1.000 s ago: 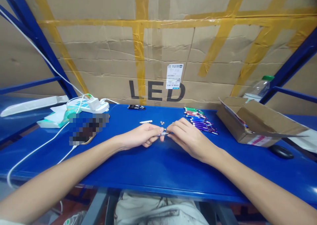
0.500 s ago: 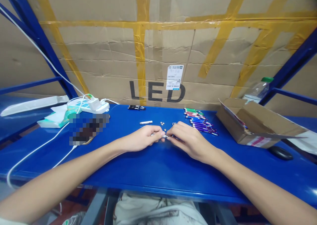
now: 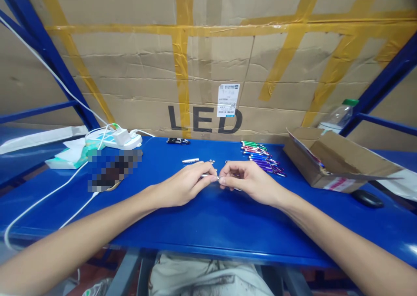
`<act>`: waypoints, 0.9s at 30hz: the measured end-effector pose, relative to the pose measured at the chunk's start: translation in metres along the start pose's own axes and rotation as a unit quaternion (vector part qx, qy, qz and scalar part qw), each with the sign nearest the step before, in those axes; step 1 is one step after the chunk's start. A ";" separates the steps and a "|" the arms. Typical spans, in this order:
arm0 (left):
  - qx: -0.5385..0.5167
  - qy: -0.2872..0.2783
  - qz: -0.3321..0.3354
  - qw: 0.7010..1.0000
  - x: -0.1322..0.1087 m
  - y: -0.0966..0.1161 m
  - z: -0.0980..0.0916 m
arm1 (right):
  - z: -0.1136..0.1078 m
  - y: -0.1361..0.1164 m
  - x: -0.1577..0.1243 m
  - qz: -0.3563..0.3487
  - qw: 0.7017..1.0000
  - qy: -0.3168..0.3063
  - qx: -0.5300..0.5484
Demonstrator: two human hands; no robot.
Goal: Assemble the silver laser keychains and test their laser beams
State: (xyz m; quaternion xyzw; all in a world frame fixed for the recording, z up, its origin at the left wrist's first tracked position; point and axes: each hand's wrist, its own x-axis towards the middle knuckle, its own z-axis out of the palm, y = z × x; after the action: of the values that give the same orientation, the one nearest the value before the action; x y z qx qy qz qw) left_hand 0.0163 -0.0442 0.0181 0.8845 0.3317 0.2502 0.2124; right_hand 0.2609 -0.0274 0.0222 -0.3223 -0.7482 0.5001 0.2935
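Observation:
My left hand (image 3: 192, 182) is closed around a slim silver metal tube (image 3: 204, 175), most of it hidden by the fingers. My right hand (image 3: 249, 179) pinches a small silver end piece (image 3: 219, 179) against the tube's right end. Below the right fingers peeks a metal clip (image 3: 237, 189). Just beyond the hands, a second silver tube (image 3: 190, 160) lies on the blue table (image 3: 195, 226), beside several small button cells (image 3: 212, 161). Right of them are rows of slim green, red, blue and purple metal tubes with clips (image 3: 262, 158).
An open cardboard box (image 3: 335, 161) stands at the right, with a black computer mouse (image 3: 368, 198) before it. Black tubes (image 3: 177, 141) lie at the back. At left are a phone (image 3: 115, 171), a tissue pack (image 3: 70, 157), a power strip (image 3: 130, 140) and white cables.
My right hand has rolled over, so its thumb now shows at the front. More of the silver tube is visible in my left hand. The view has shifted slightly.

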 end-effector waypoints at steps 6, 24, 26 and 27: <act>0.030 0.000 0.043 0.999 -0.002 -0.002 0.004 | -0.004 0.003 0.002 0.073 0.991 -0.032 0.112; 0.237 0.060 0.179 0.953 -0.002 -0.008 0.012 | -0.005 0.006 0.002 0.151 0.954 -0.098 0.239; 0.202 0.070 0.170 0.962 -0.002 -0.011 0.011 | -0.004 0.008 0.003 0.138 0.961 -0.080 0.227; 0.181 0.075 0.165 0.967 -0.002 -0.012 0.010 | -0.004 0.010 0.004 0.128 0.965 -0.068 0.218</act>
State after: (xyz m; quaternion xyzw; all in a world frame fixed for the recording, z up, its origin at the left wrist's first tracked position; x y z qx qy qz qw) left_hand 0.0153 -0.0391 0.0028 0.9293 0.2358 0.2834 -0.0208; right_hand 0.2637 -0.0193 0.0144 -0.3088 -0.5915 0.7057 0.2382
